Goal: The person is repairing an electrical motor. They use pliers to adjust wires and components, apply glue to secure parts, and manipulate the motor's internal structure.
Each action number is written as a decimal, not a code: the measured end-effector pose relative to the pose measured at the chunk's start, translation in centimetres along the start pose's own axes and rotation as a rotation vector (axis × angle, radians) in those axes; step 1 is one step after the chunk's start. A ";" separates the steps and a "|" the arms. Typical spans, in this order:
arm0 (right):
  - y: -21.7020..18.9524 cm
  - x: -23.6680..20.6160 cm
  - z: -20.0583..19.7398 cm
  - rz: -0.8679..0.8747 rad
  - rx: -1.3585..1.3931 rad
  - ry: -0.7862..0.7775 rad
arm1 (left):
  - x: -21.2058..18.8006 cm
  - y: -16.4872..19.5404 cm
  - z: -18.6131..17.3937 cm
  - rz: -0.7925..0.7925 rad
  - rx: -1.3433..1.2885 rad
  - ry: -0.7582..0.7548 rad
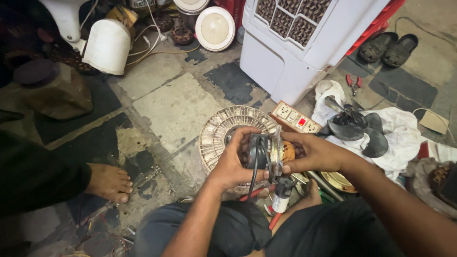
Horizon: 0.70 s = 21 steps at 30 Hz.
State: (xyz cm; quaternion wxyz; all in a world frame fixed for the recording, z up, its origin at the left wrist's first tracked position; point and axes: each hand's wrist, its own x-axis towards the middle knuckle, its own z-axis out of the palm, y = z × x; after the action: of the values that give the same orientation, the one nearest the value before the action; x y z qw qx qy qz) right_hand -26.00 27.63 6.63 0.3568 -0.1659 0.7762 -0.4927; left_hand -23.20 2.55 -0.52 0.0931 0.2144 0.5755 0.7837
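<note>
Both of my hands hold a small electric motor [268, 151] with black wires and copper windings, raised above my lap. My left hand [232, 162] wraps its left side with fingers curled over the top. My right hand [314, 152] grips the right side, thumb along the front. A small white and black capacitor [282, 195] hangs from the motor's wires below. Under the motor lies a round ribbed grille [216, 128] on the stone floor.
A white air cooler [295, 43] stands behind. A beige socket board [296, 117], a dark fan blade [354, 126] on white cloth, red pliers [353, 83] and sandals [388, 47] lie to the right. Another person's bare foot [110, 182] rests at left. A white fan housing [107, 45] sits far left.
</note>
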 end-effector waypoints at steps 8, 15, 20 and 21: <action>3.1 -0.4 -0.3 -0.001 0.136 0.073 | 0.0 -0.4 0.7 -0.070 -0.079 -0.010; 3.4 -1.2 1.1 0.044 0.171 0.230 | 0.3 -1.6 0.9 0.033 -0.132 -0.019; 2.4 -1.6 1.4 -0.007 0.164 0.197 | 0.1 -1.1 0.7 -0.013 -0.164 -0.047; 2.3 -1.7 1.6 0.002 0.151 0.224 | -0.1 -1.0 0.8 -0.024 -0.169 -0.039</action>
State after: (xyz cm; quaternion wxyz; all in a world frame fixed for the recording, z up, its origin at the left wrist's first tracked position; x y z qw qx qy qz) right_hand -23.44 28.74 4.85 0.2797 -0.0818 0.7720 -0.5650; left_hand -22.83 3.55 -1.31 0.1314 0.2142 0.5078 0.8240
